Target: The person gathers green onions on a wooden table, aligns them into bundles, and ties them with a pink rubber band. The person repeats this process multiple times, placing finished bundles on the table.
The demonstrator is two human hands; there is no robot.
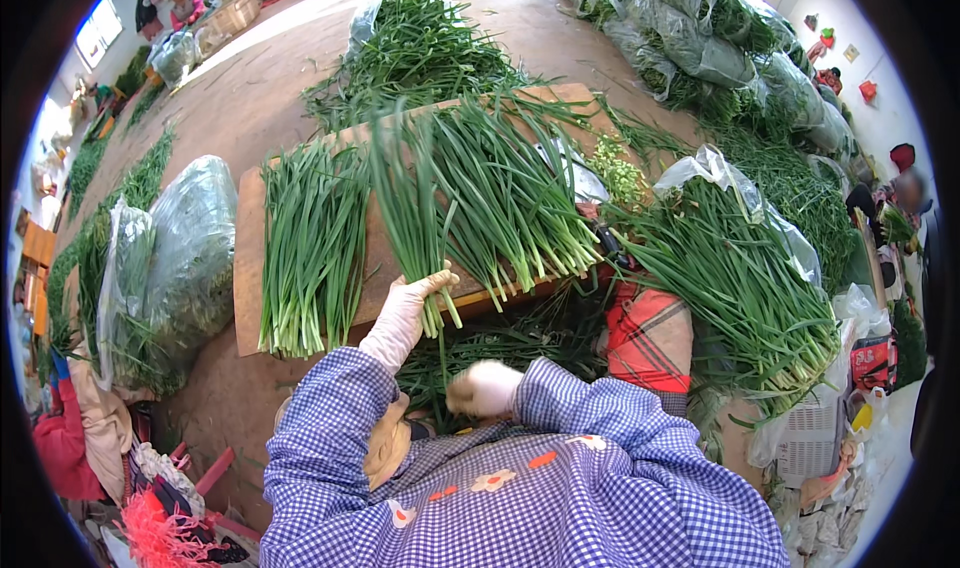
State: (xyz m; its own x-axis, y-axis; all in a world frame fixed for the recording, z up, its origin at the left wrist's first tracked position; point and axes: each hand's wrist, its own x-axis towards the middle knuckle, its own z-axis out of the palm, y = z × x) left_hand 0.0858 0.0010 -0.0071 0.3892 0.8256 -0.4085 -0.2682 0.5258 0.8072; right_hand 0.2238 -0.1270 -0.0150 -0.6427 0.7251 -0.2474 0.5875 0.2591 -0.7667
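Note:
My left hand (411, 309), in a thin pale glove, grips a bunch of long green leafy stalks (409, 215) near their pale lower ends, above the near edge of a low wooden board (251, 268). My right hand (484, 389), gloved and blurred, is below and right of it, close to my body, beside a thin green leaf hanging from the bunch; its fingers look curled, but whether they hold anything is unclear. Sorted stalks (311, 245) lie on the board's left part. More stalks (510, 193) are fanned out on the right, beside pale buds (616, 170).
A large pile of stalks (750, 283) in an open plastic bag lies at my right. Loose leaves (510, 343) lie below the board. Filled plastic bags (195, 238) stand left, another heap (427, 50) lies beyond the board, and stacked bags (690, 42) rise at the upper right. Other people sit farther off.

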